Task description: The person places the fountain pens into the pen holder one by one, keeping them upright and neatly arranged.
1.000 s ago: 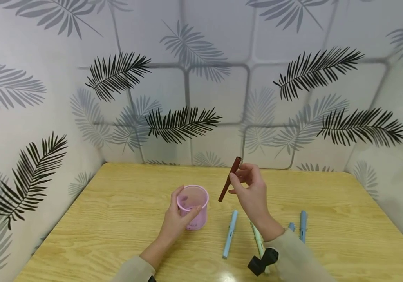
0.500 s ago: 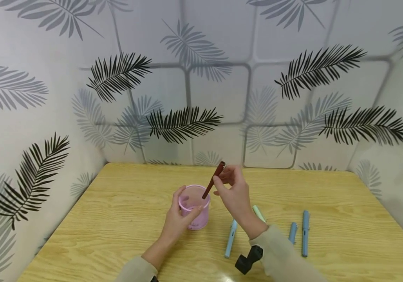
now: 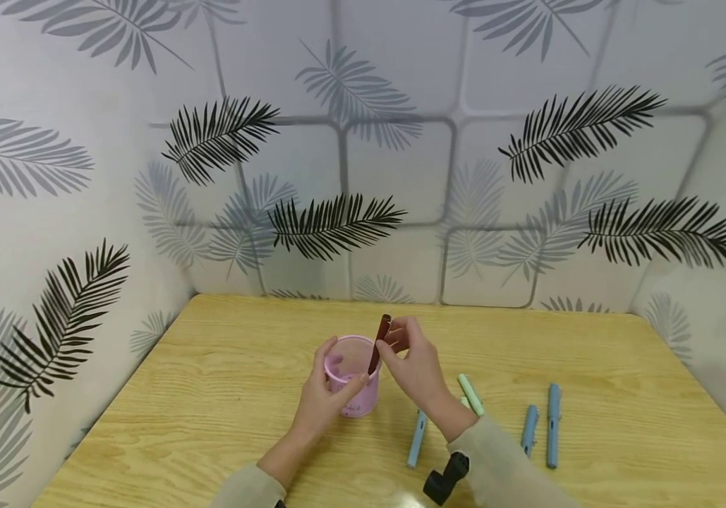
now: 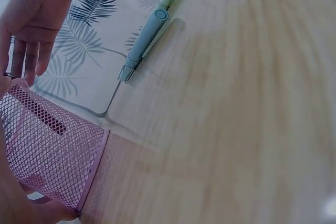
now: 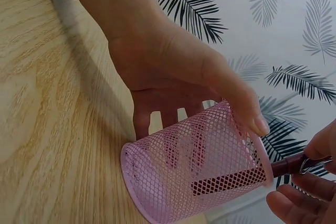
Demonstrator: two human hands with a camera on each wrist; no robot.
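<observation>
My left hand (image 3: 319, 398) grips a pink mesh pen holder (image 3: 363, 404), with the thumb over its near rim and the fingers round the far side. In the right wrist view, the pen holder's base (image 5: 137, 187) is at the wooden tabletop. Between thumb and fingers, my right hand (image 3: 418, 363) pinches a dark red pen (image 3: 380, 335) by its capped upper part. The pen slants down past the rim, and its lower part (image 5: 226, 182) shows through the mesh, inside the holder. Its clip is visible beside the right fingers in that view.
Right of the holder lie a light blue pen (image 3: 417, 441), partly behind the right wrist, and a light green pen (image 3: 471, 395). Two darker blue pens (image 3: 553, 427) lie farther right, one partly behind the sleeve. Leaf-patterned walls (image 3: 394, 176) border the wooden table (image 3: 223, 381).
My right hand has moved left and then down, bringing the red pen from beside the holder to inside its rim. The left hand and holder have stayed almost in place.
</observation>
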